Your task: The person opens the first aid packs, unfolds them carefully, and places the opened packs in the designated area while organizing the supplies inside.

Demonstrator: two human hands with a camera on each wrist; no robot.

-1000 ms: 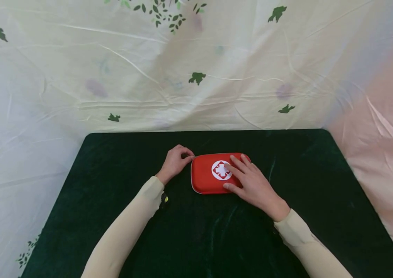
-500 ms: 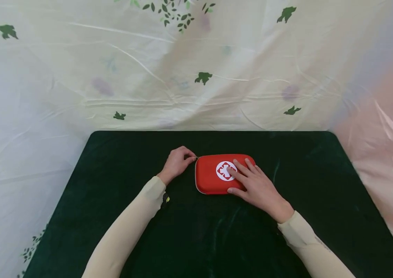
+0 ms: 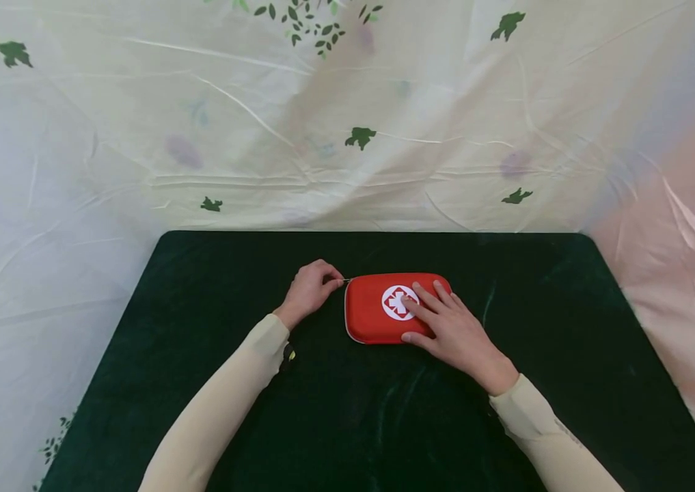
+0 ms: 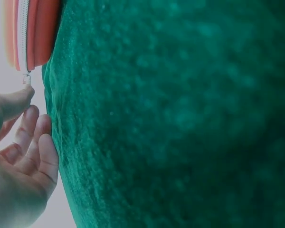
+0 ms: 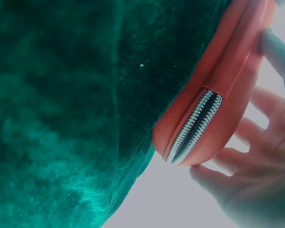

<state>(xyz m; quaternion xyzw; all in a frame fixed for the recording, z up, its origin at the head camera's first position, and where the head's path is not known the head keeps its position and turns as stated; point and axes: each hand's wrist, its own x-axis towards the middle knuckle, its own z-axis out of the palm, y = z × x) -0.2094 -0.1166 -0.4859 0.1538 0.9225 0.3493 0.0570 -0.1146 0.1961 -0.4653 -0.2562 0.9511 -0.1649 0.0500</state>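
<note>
A red zip case (image 3: pixel 364 311) with a white cross emblem in a round badge lies on the dark green cloth. At its far left corner, my left hand (image 3: pixel 309 290) pinches the zipper pull (image 4: pixel 27 80) between thumb and forefinger. The pull stands out from the corner, and in the left wrist view the zip teeth (image 4: pixel 23 35) beside it are joined. My right hand (image 3: pixel 460 338) rests on the case's right half with fingers spread and straight. In the right wrist view, the zip (image 5: pixel 197 126) is parted at that end, showing two rows of silver teeth.
The green cloth (image 3: pixel 347 424) covers a table with rounded far corners. Behind it and on both sides hangs a pale curtain (image 3: pixel 249 137) with green leaf and bird prints.
The head view has shifted slightly. My left fingers have drawn a little left of the case corner, and the zipper pull now shows between them and it. My right hand stays on the case.
</note>
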